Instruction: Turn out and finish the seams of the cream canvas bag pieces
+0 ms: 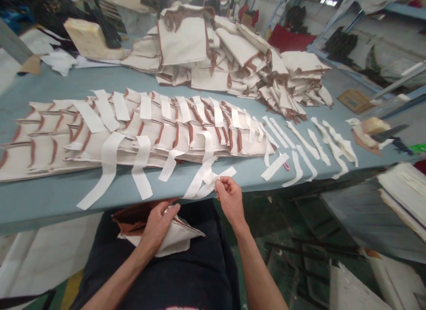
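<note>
On my lap lies a cream fabric pouch (176, 236) with brown edging and a brown inside. My left hand (159, 223) grips its upper edge, thumb on top. At the table's front edge, my right hand (229, 196) pinches the end of a white strip (209, 179) between thumb and fingers. That strip overlaps other white strips (196, 185) hanging at the edge. Beyond the hands, overlapping rows of cream pieces with brown edging (169, 134) cover the table, with several white strips (111, 154) laid across them.
A large heap of cream pieces (186, 41) stands at the back of the blue-grey table (49, 203). Loose strips (301, 139) and a small pink-handled tool (286, 166) lie to the right. Farther right are a cardboard box (354, 100) and a yellowish block (376, 125).
</note>
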`<state>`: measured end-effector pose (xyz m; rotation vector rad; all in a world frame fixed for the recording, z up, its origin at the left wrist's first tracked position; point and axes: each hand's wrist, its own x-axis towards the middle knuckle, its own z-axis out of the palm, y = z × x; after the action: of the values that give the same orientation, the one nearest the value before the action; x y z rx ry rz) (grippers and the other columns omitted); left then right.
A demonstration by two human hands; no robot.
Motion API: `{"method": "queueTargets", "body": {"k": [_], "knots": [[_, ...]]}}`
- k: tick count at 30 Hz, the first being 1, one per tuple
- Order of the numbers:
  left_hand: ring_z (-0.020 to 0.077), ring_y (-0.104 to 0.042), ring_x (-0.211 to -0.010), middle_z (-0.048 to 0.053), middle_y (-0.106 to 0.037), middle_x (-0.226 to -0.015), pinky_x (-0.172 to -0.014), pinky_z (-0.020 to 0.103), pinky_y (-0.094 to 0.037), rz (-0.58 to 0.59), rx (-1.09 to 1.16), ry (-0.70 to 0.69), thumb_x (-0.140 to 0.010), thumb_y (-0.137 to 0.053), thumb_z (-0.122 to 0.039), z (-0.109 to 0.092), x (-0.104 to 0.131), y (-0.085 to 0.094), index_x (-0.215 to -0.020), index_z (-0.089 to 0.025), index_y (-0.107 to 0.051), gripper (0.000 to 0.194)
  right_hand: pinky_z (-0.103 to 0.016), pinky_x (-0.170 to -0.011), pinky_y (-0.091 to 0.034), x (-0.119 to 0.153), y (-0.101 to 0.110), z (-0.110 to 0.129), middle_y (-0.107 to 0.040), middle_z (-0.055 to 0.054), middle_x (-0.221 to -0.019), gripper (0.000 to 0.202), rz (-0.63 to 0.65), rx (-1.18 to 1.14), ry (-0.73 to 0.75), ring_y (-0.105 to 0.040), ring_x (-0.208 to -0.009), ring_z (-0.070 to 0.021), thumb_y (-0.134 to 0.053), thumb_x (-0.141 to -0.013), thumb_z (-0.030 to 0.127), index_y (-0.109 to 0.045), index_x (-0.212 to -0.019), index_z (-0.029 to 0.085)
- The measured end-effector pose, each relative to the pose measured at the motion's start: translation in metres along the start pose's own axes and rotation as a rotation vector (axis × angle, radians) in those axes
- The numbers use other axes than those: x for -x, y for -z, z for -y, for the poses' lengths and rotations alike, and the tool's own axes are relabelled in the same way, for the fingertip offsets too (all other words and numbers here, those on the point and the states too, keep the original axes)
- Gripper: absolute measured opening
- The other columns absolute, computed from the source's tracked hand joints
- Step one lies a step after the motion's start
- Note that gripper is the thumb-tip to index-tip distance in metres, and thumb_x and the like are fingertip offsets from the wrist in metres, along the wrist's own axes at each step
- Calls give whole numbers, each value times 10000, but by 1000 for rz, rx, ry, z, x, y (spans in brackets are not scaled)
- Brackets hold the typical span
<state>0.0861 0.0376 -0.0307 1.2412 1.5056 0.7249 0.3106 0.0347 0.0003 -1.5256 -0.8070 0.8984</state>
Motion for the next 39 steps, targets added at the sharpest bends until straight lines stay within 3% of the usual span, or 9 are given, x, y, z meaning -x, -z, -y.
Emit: {"method": "queueTargets", "body": {"k": [3, 8, 15, 19, 23, 26, 31, 36, 39], "knots": [[331, -767, -909, 110, -850, -941, -857, 399, -614, -41, 7, -34, -806, -669, -620, 4, 10, 2, -1141, -122, -859, 629, -253, -532, -394, 1, 0, 0, -557, 71, -633, 341, -4, 16, 7, -473, -547, -119, -768, -862, 538, -642, -835, 222], [211, -614, -627, -11, -680, -716, -621, 312, -521, -61, -3, -76, -833, -696, -610, 6, 27, 2, -1290, -139, -811, 666, -252, -544, -399, 3, -1, -1, -565, 65, -644, 330, 0, 51, 27, -484, -573, -129, -778, -883, 525, -651, -848, 223], [275, -698, -738, 25, -715, -732, -756, 381, -565, -27, -29, -60, -789, -687, -582, -4, 11, -5, -1007, -141, -842, 516, -270, -592, -407, 5, -1, -3, -588, 50, -669, 291, 8, 132, 64, -506, -596, -139, -719, -906, 500, -673, -862, 217], [283, -707, -746, 23, -737, -731, -743, 378, -575, 9, -10, -56, -769, -702, -585, -7, 5, -6, -1001, -161, -849, 505, -285, -613, -438, 8, 0, -3, -628, 30, -688, 288, 19, 199, 96, -545, -610, -156, -658, -932, 500, -680, -868, 220], [294, -748, -807, 69, -810, -815, -802, 381, -591, 28, 34, -44, -786, -681, -597, -10, 3, -10, -938, -154, -843, 495, -305, -652, -457, 12, 2, 1, -685, 25, -710, 258, -8, 292, 132, -586, -620, -178, -676, -923, 437, -739, -1043, 217], [254, -711, -705, 58, -790, -764, -698, 337, -568, 5, 55, -34, -801, -672, -599, -11, 8, -12, -858, -167, -810, 457, -325, -701, -461, 17, 3, 5, -698, 33, -721, 333, -32, 353, 151, -588, -628, -189, -726, -871, 369, -755, -1171, 229], [177, -537, -513, -39, -602, -555, -534, 273, -446, -84, 55, -11, -793, -697, -604, -9, 19, -7, -899, -189, -767, 434, -348, -741, -455, 26, -1, 7, -710, 32, -776, 467, -67, 354, 132, -567, -610, -187, -742, -833, 362, -733, -1279, 225], [176, -535, -517, -28, -612, -591, -511, 272, -421, -68, 65, -6, -763, -695, -601, -10, 17, -7, -955, -167, -816, 489, -333, -709, -464, 43, -3, -5, -732, -5, -901, 490, -157, 229, 40, -578, -645, -181, -762, -842, 416, -679, -1287, 229], [168, -523, -521, -19, -637, -633, -512, 270, -419, -60, 72, -8, -771, -705, -592, -11, 15, -5, -982, -161, -825, 495, -318, -685, -485, 63, -3, -18, -690, -20, -874, 404, -225, 94, -77, -608, -716, -195, -731, -888, 529, -665, -1149, 228]]}}
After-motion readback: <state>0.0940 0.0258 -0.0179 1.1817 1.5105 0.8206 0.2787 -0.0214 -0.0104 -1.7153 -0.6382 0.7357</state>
